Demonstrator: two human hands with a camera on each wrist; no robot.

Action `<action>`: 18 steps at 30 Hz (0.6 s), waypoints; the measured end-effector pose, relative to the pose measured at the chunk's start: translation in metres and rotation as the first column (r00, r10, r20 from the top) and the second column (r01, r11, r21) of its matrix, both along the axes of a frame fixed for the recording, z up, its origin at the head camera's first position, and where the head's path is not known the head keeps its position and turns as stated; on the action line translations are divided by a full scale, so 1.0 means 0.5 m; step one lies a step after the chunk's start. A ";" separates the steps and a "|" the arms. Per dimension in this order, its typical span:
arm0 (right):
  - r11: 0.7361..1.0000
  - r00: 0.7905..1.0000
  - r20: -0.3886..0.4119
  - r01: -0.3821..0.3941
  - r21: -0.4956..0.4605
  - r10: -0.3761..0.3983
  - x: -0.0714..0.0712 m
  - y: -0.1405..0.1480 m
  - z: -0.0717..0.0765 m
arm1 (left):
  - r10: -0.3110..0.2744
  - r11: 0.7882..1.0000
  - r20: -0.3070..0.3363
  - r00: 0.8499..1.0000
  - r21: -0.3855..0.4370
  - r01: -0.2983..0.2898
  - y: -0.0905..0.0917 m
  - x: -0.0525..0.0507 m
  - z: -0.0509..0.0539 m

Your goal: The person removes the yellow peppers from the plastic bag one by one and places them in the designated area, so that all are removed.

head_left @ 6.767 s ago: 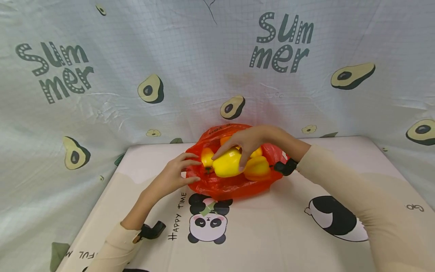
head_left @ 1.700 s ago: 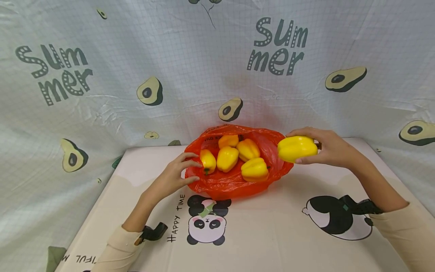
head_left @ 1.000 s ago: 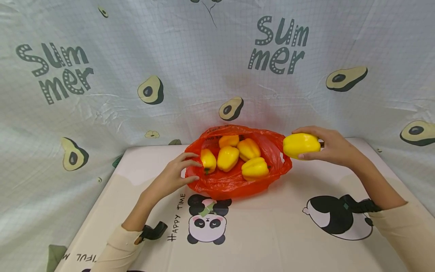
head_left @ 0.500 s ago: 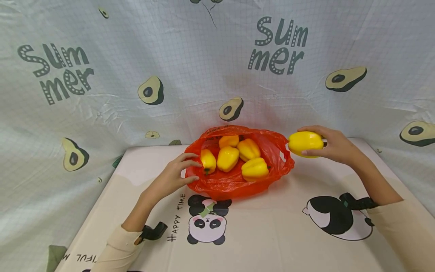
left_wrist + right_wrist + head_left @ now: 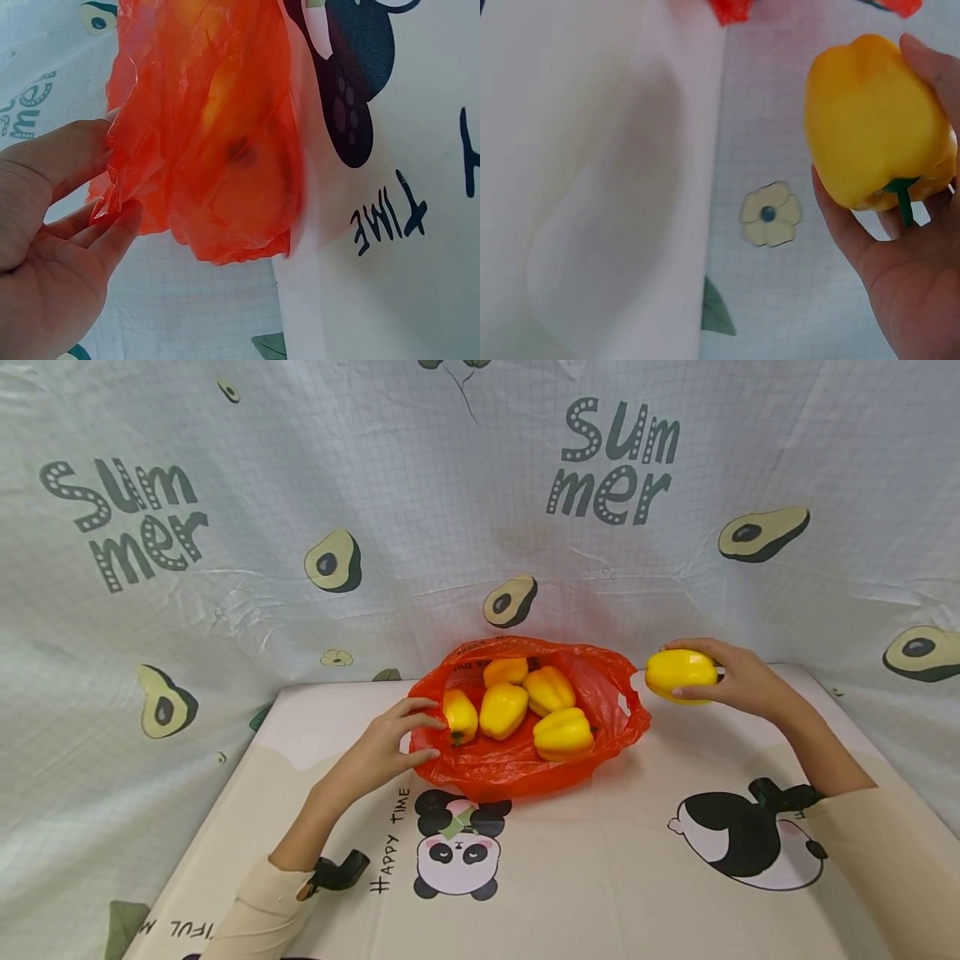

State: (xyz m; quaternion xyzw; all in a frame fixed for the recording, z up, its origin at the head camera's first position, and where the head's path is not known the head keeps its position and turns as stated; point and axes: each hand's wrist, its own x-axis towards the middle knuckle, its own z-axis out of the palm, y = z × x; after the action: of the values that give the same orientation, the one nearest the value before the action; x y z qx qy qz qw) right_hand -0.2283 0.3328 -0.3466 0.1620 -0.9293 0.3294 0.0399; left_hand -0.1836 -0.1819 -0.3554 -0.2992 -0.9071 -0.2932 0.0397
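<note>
A red plastic bag (image 5: 517, 787) lies with its mouth spread wide on the table, and several yellow and orange-yellow bell peppers (image 5: 502, 711) are inside it. My left hand (image 5: 381, 745) holds the bag's left edge; in the left wrist view the thumb and fingers pinch the thin red film (image 5: 142, 142). To the right of the bag, my right hand (image 5: 742, 681) grips a yellow bell pepper (image 5: 681, 675) above the table. Its green stem (image 5: 904, 201) points toward the palm in the right wrist view. The bag hides the lower sides of the peppers in it.
The table (image 5: 585, 868) wears a pale cover printed with pandas and lettering. Behind it hangs a light cloth (image 5: 420, 502) with avocado and "summer" prints, close to the table's back edge. A handle hole shows at the bag's right side.
My right hand has gone from inside the bag to its right, lifting out the yellow bell pepper, and lately drifts slightly farther right. The left hand stays at the bag's edge.
</note>
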 end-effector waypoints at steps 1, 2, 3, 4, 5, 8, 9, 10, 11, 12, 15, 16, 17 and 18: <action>1.000 1.000 -0.003 -0.009 -0.003 0.009 -0.006 0.003 -0.005 | 0.000 1.000 0.003 1.000 0.001 0.000 0.000 0.001 0.000; 1.000 1.000 -0.008 -0.017 -0.007 0.017 -0.013 0.005 -0.011 | 0.001 1.000 0.006 1.000 0.001 -0.001 0.000 0.001 0.000; 1.000 1.000 -0.013 -0.024 -0.007 0.024 -0.019 0.008 -0.017 | 0.003 1.000 0.010 1.000 0.002 -0.003 0.000 0.001 0.001; 1.000 0.999 -0.017 -0.030 -0.003 0.030 -0.025 0.011 -0.022 | 0.004 1.000 0.013 1.000 0.004 -0.004 0.000 0.001 0.001; 0.999 0.999 -0.019 -0.036 0.004 0.036 -0.030 0.013 -0.027 | 0.005 1.000 0.015 1.000 0.006 -0.005 0.000 0.002 0.001; 0.999 0.999 -0.005 -0.041 0.016 0.041 -0.042 0.020 -0.040 | 0.011 1.000 0.019 1.000 0.008 -0.011 0.000 0.001 0.001; 0.999 0.999 0.008 -0.045 0.013 0.045 -0.045 0.022 -0.044 | 0.012 1.000 0.021 1.000 0.009 -0.012 0.000 0.002 0.002; 0.999 0.999 0.021 -0.045 0.011 0.044 -0.047 0.024 -0.046 | 0.013 1.000 0.020 1.000 0.010 -0.013 0.000 0.002 0.002; 0.999 0.998 0.035 -0.046 0.007 0.045 -0.049 0.025 -0.049 | 0.010 1.000 0.017 1.000 0.009 -0.010 0.000 0.002 0.002; 0.999 0.998 0.051 -0.043 0.005 0.043 -0.050 0.027 -0.051 | 0.008 1.000 0.014 1.000 0.009 -0.008 0.000 0.002 0.002; 1.000 0.995 0.099 -0.031 0.005 0.030 -0.053 0.031 -0.056 | 0.003 1.000 0.006 1.000 0.010 -0.003 0.001 0.003 0.003; 1.000 0.994 0.109 -0.024 0.018 0.022 -0.054 0.032 -0.058 | 0.000 1.000 0.003 1.000 0.012 0.000 0.002 0.003 0.003; 0.999 0.993 0.118 -0.023 0.027 0.020 -0.055 0.034 -0.061 | -0.002 1.000 0.001 1.000 0.014 0.002 0.002 0.002 0.003; 0.999 0.992 0.125 -0.020 0.035 0.015 -0.056 0.035 -0.063 | -0.003 1.000 0.002 1.000 0.016 0.003 0.002 0.002 0.003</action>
State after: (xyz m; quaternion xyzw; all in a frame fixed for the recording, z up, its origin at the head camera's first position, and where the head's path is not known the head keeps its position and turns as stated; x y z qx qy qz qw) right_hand -0.2562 0.3504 -0.3783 0.1498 -0.9344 0.3222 -0.0242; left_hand -0.1824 -0.1809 -0.3539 -0.2998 -0.9045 -0.3006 0.0409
